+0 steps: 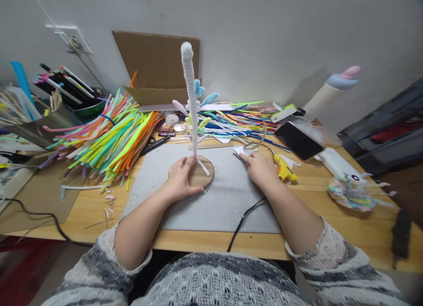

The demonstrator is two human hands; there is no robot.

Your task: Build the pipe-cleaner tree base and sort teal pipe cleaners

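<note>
Wooden desk [313, 209], pale wall [247, 46]; on the grey mat [228, 196] the left hand [180, 178] clasps a round base [200, 181] under a white stem [191, 86]; the right hand [262, 168] mostly hides a dark tool [237, 156], its grip unclear

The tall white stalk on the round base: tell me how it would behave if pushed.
The white stalk could tip easily if its base weren't held, being tall and thin above a small round base. It is probably fairly stiff, as it stands straight without support at its top. Its fuzzy surface suggests it wouldn't be slippery.
</note>
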